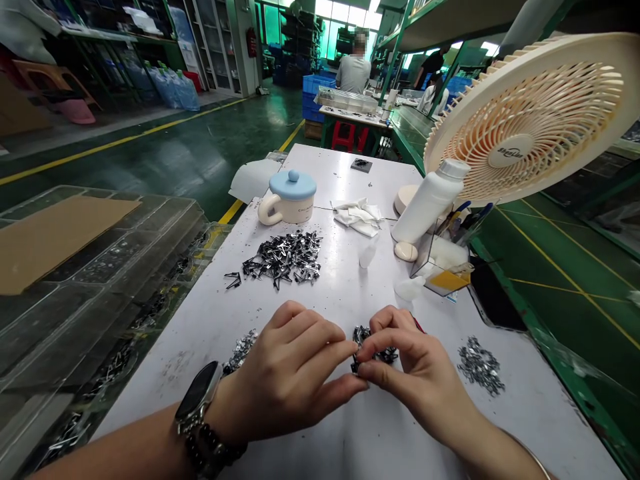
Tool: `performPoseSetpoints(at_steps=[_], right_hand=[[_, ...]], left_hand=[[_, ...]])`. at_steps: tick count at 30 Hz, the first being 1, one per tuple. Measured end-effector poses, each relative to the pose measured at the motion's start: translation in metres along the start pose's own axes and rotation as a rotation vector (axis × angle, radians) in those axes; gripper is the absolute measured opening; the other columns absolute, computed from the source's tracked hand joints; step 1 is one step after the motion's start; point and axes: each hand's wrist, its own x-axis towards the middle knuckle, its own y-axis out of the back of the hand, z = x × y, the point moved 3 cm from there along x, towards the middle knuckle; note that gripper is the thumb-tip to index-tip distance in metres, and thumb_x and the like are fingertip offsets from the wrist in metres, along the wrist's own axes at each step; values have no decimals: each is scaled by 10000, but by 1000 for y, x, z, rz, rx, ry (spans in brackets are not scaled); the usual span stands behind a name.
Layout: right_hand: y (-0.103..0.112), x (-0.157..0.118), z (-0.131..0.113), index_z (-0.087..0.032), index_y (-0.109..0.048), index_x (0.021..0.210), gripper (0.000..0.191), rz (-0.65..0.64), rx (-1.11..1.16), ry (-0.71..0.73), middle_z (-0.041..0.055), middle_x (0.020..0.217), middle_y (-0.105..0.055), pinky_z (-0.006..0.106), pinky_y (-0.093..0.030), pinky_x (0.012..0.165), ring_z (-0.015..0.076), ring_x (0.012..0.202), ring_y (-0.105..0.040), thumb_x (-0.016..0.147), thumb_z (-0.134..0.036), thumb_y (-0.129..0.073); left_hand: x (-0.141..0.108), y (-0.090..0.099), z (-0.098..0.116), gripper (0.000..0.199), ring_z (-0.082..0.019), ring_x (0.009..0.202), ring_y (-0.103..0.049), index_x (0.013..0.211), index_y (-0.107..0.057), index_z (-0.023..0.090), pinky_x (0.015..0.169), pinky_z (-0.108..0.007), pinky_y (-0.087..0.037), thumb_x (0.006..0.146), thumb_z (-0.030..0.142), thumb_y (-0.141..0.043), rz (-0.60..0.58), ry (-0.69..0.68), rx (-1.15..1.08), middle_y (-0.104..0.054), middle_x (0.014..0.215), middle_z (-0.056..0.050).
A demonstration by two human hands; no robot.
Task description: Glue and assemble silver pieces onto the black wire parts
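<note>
My left hand (pixel 300 367) and my right hand (pixel 407 360) meet over the near part of the white table (pixel 320 447), fingertips pinched together. Whatever they pinch is hidden by the fingers or too small to name. Just behind the fingertips lies a small heap of dark and silvery metal parts (pixel 361 333), partly covered by my right hand. A pile of small silver pieces (pixel 242 349) shows behind my left hand. Another pile of silver pieces (pixel 481 366) lies to the right of my right hand. Farther back spreads a larger heap of black clip-like parts (pixel 285 259).
A lidded mug (pixel 293 200), crumpled tissue (pixel 357 215) and small translucent bottle (pixel 367 255) stand farther back. On the right are a white bottle (pixel 431 200), pen holder (pixel 445 263), phone (pixel 495 293) and large fan (pixel 525 127). Clear compartment trays (pixel 100 267) flank the left edge.
</note>
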Motion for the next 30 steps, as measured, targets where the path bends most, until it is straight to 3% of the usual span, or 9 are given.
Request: performPoseSetpoints(at_steps=[7,13,30], right_hand=[[2,-2,0,-332,-678,810,67,-10,28,32,9,821,-440,346,-326,795,180,863,-427,802,-367,-622],[-2,-2,0,-321,-646,790,80,-3,82,-11,-3,868,-460,344,-304,837,174,907,-432,822,-375,-596],[-5,-2,3,-283,-623,749,114,-4,79,-88,-11,801,-484,322,-281,760,174,854,-420,809,-379,-605]], left_hand=[[3,0,-3,202,-165,653,-538,832,-592,153,625,-336,-359,750,308,-692,5,130,-87,-617,717,-38],[1,-2,-4,225,-172,662,-541,838,-599,150,626,-337,-359,732,314,-711,-9,144,-112,-618,727,-46],[1,-6,-6,176,-162,681,-527,826,-619,159,656,-330,-330,764,316,-672,-101,195,-138,-617,739,-32]])
